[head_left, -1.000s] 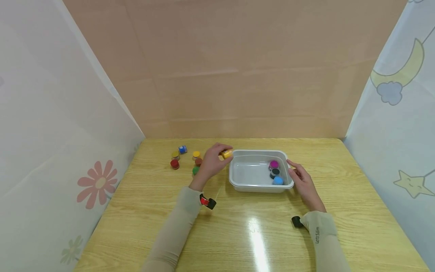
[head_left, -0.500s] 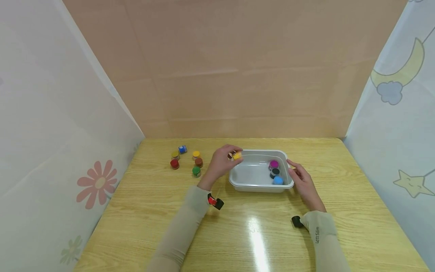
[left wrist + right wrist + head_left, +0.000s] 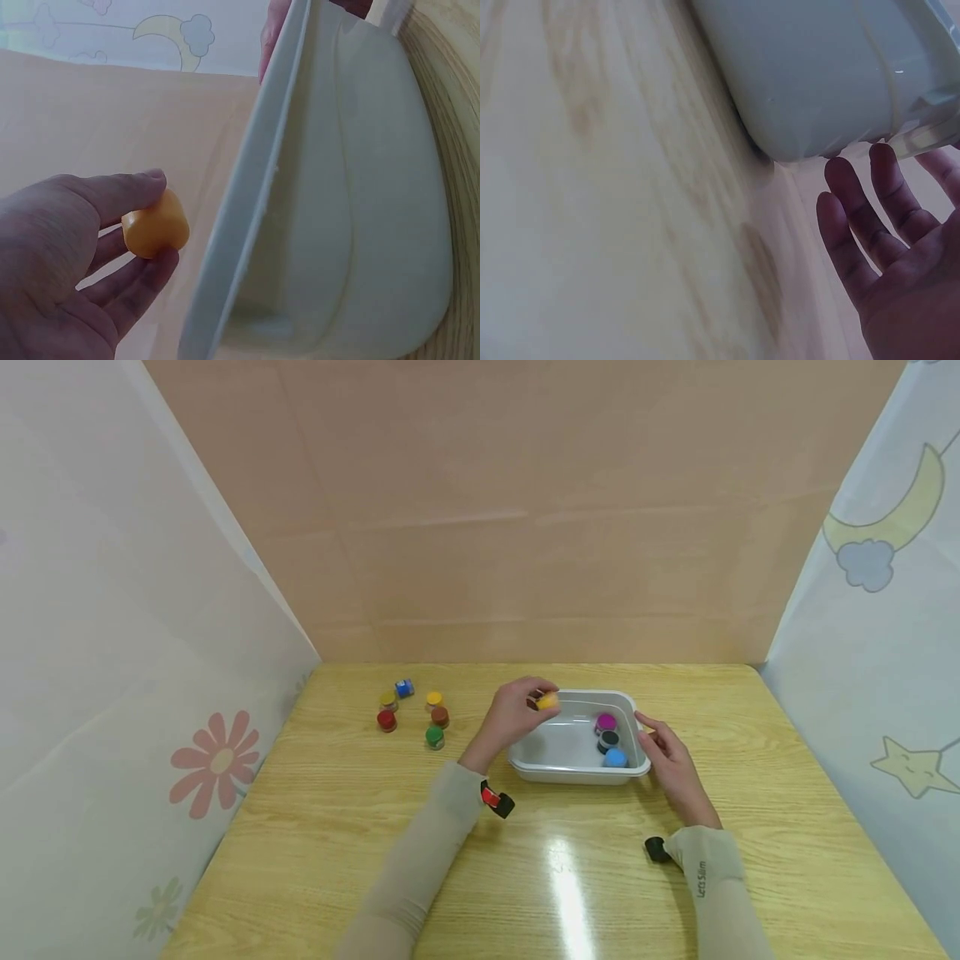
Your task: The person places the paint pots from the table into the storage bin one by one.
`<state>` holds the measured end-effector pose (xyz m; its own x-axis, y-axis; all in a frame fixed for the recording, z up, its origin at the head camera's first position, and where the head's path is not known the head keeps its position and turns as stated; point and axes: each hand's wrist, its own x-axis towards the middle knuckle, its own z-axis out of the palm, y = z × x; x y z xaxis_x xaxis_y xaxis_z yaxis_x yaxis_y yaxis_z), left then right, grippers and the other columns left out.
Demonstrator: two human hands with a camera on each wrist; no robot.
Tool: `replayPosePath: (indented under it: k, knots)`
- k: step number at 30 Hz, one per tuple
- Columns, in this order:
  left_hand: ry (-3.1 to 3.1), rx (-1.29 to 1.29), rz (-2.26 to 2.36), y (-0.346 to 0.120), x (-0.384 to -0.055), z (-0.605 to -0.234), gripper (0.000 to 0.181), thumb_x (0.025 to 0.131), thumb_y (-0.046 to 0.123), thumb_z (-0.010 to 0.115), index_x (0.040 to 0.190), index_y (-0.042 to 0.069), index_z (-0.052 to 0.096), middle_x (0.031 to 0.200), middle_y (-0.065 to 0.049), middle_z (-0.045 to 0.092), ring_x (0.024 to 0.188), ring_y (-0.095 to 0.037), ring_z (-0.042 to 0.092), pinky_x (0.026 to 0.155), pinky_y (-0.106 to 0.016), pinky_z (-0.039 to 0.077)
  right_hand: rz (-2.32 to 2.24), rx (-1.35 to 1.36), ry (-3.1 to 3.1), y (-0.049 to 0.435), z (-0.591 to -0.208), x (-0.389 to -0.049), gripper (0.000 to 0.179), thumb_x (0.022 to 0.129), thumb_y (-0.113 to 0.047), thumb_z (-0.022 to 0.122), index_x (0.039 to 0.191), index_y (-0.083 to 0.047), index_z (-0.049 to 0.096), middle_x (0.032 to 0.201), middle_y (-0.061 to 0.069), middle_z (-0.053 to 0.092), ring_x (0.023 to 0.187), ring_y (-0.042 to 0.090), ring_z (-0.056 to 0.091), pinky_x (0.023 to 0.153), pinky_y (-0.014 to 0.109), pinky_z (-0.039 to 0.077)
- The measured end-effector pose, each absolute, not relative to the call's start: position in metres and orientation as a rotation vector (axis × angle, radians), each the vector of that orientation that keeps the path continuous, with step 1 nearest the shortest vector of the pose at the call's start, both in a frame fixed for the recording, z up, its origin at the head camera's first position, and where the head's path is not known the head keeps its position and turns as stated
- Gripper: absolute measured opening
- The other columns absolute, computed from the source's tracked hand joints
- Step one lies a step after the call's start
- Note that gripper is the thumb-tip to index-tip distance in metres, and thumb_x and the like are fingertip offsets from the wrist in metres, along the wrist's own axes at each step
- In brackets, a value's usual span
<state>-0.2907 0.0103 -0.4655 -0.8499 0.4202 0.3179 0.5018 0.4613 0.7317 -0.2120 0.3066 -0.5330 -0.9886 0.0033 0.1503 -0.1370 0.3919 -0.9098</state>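
Observation:
My left hand pinches a small orange-yellow jar between thumb and fingertips, above the left part of a white plastic tray. In the left wrist view the jar is apart from the tray's rim. My right hand rests at the tray's right end; the right wrist view shows its extended fingers against the tray's outer wall. Inside the tray, along the right side, sit jars with magenta, black and light blue lids.
Several small jars stand on the wooden table left of the tray, among them red, green, brown and yellow ones. A blue jar lies on its side. Papered walls enclose the back and sides.
My left hand has carried the orange-yellow jar rightward, from the tray's left edge to over its inside. The green and brown jars are no longer covered by that hand. My right hand stays put.

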Motion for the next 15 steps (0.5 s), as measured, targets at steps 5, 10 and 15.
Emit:
replayPosePath:
  k: [5, 10, 15]
  knots:
    - [-2.638, -0.780, -1.370, 0.023, -0.292, -0.466, 0.032, 0.094, 0.018, 0.078, 0.123, 0.008, 0.072, 0.117, -0.003, 0.069, 0.098, -0.012, 0.067, 0.085, -0.016, 0.057, 1.652, 0.129, -2.515, 0.306, -0.534, -0.212, 0.050, 0.111, -0.031, 0.048, 0.156, -0.010, 0.045, 0.098, 0.005, 0.055, 0.086, 0.009, 0.047, 0.072, 0.020, 0.041]
    - [-2.692, -0.742, -1.376, 0.034, -0.292, -0.465, 0.035, 0.095, 0.018, 0.078, 0.128, 0.008, 0.071, 0.114, -0.003, 0.061, 0.099, -0.012, 0.063, 0.086, -0.015, 0.056, 1.661, 0.129, -2.513, 0.306, -0.534, -0.213, 0.050, 0.111, -0.031, 0.048, 0.156, -0.009, 0.045, 0.099, 0.003, 0.056, 0.087, 0.009, 0.047, 0.073, 0.018, 0.042]
    - [-2.763, -0.761, -1.333, 0.044, -0.290, -0.465, 0.030, 0.096, 0.022, 0.076, 0.124, 0.011, 0.071, 0.114, -0.002, 0.058, 0.102, -0.011, 0.062, 0.085, -0.011, 0.053, 1.674, 0.144, -2.496, 0.307, -0.532, -0.214, 0.049, 0.111, -0.030, 0.048, 0.156, -0.008, 0.045, 0.098, 0.005, 0.055, 0.085, 0.009, 0.048, 0.072, 0.019, 0.043]
